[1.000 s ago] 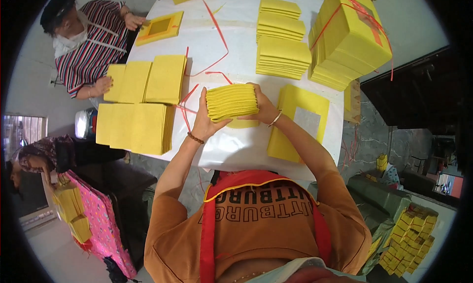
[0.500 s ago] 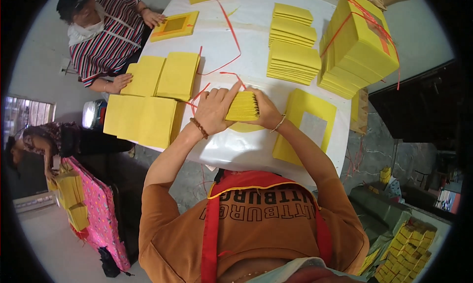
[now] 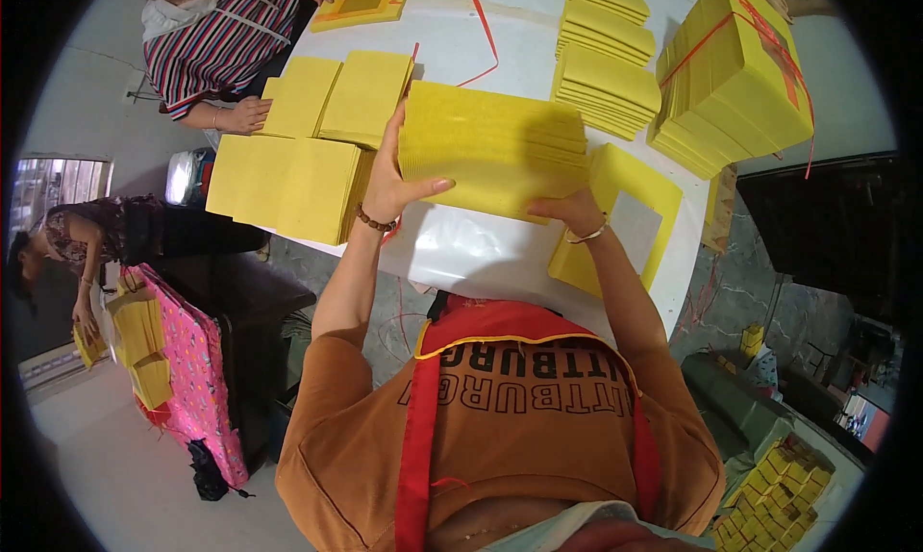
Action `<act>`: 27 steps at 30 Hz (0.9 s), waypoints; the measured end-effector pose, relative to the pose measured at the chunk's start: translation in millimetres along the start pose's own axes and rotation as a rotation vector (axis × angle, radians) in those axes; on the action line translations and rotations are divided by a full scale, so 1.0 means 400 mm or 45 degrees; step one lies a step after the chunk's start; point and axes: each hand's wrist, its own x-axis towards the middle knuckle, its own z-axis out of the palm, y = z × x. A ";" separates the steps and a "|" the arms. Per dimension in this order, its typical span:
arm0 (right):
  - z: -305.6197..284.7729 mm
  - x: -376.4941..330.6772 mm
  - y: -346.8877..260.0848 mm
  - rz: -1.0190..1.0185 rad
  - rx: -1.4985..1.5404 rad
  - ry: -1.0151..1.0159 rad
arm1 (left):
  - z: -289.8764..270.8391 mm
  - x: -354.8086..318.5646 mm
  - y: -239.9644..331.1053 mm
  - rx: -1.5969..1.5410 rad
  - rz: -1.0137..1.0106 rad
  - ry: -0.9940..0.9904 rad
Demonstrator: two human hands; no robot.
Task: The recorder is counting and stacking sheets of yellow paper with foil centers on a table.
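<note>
Both my hands hold one thick stack of yellow paper sheets (image 3: pixel 495 148) raised above the white table (image 3: pixel 481 254). My left hand (image 3: pixel 396 182) grips its left edge, thumb stretched under the front. At the stack's lower right edge my right hand (image 3: pixel 567 211) clasps it from below, a bangle on the wrist. A single yellow sheet with a grey square (image 3: pixel 625 225) lies on the table just right of my right hand.
Flat yellow stacks (image 3: pixel 288 182) cover the table's left side, smaller piles (image 3: pixel 606 81) and a big bundle tied with red string (image 3: pixel 735 76) the far right. A person in a striped shirt (image 3: pixel 216 42) works at the far left corner. Another person (image 3: pixel 67 249) sits beside a pink board (image 3: pixel 183 369).
The yellow stack has been lifted toward me and turned so its broad face shows. Both hands shifted with it to its lower edge.
</note>
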 end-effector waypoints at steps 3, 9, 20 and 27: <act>-0.032 0.001 -0.003 -0.068 -0.228 -0.034 | 0.009 -0.018 -0.024 -0.061 -0.136 -0.065; -0.084 0.074 0.073 -0.103 -0.567 0.047 | 0.000 0.000 -0.162 0.179 -0.163 -0.035; -0.106 0.114 0.112 0.044 -0.502 0.163 | -0.017 0.029 -0.204 0.346 -0.216 -0.085; -0.050 0.078 0.081 0.525 0.879 0.333 | -0.011 0.069 -0.089 0.387 -0.322 0.003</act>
